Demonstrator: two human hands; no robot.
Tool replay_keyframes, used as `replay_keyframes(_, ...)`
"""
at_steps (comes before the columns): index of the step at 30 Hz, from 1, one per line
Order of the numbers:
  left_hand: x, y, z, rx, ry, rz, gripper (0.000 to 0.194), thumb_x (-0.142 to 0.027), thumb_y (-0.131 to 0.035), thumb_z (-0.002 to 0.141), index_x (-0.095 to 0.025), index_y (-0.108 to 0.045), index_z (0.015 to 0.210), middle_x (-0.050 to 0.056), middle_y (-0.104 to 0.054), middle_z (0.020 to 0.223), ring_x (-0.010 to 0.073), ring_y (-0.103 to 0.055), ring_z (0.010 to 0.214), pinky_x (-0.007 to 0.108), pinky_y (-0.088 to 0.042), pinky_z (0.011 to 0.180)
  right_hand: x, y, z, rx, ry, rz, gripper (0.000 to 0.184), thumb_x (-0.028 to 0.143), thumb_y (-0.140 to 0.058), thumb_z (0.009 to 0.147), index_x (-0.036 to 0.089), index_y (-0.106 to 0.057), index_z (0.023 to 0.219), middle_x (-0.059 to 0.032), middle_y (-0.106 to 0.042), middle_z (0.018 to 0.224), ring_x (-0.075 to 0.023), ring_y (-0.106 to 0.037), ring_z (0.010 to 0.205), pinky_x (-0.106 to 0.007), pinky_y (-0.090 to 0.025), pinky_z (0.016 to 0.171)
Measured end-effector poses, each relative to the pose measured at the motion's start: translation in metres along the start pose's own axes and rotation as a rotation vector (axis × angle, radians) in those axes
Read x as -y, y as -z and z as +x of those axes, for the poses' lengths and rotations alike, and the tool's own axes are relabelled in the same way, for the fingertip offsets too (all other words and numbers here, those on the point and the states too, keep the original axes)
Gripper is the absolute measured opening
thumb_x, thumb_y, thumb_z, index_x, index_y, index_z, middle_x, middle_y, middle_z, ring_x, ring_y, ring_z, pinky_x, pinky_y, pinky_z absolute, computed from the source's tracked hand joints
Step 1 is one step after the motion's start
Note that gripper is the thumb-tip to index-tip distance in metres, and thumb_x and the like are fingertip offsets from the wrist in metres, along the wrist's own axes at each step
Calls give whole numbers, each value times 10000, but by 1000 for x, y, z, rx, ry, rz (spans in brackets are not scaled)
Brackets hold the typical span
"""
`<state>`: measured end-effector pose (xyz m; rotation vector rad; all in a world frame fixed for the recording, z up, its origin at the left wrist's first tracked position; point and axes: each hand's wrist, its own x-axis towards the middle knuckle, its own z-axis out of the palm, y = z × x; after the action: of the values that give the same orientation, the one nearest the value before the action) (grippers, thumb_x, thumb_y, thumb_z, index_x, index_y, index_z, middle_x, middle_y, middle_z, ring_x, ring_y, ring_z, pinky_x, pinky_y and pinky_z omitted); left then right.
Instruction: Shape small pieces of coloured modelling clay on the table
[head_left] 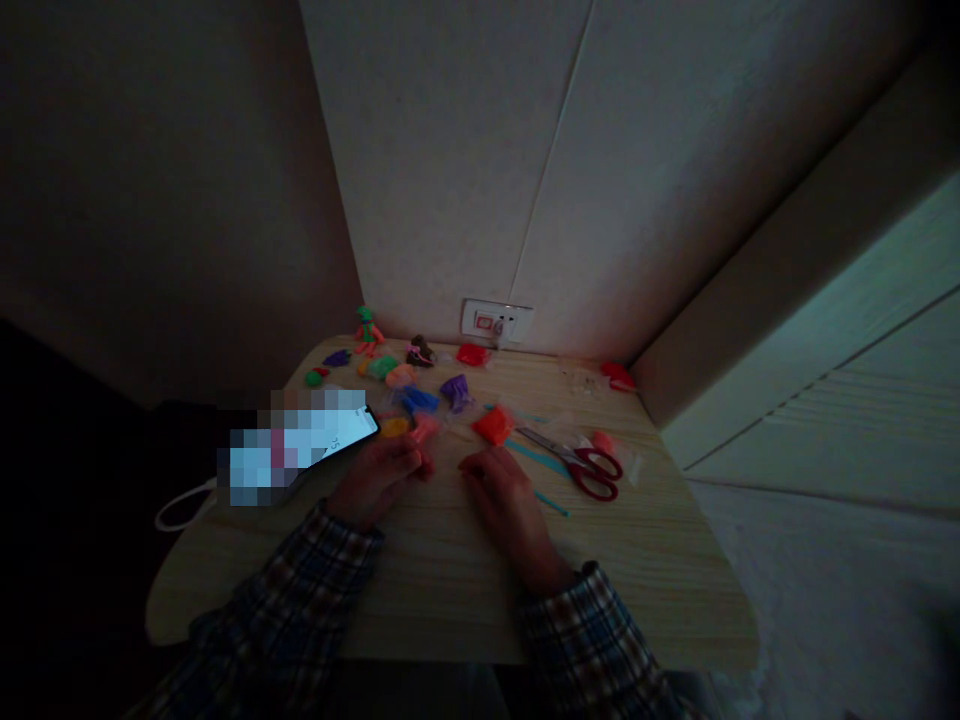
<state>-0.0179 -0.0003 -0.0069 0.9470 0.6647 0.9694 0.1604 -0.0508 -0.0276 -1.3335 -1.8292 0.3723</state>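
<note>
My left hand [379, 475] is closed in a pinch just above the table, left of the middle. A blurred packet of pink clay [425, 428] shows at its fingertips. My right hand [508, 502] has its fingers curled together, resting near the tabletop; whatever they may hold is hidden. Directly beyond it lies a packet of red-orange clay [494, 427]. To its right are scissors [592, 470] with dark red handles, over light blue strips [538, 457]. A thin blue stick [552, 503] is beside my right hand.
A lit phone [341, 432] with a white cable [180, 505] stands at the left. Blue clay [418, 401], purple clay [455, 392] and a green-and-orange figure [367, 330] are farther back. Behind the wooden table [442, 600] is a wall with a socket [496, 322].
</note>
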Motion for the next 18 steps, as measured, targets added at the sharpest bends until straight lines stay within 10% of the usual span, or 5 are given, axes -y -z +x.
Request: replay_keyframes(18,3,-9,-1,-120,-76,246,234,-338,-797,617,-134,-702,678,18,-627,679,129,-540,658,243,-426,629,-4,-1,-2,13,-94,-220,211,129,-490,881,214,-671,945,-65,-622,939,-205,-557,907,-347,-426,794)
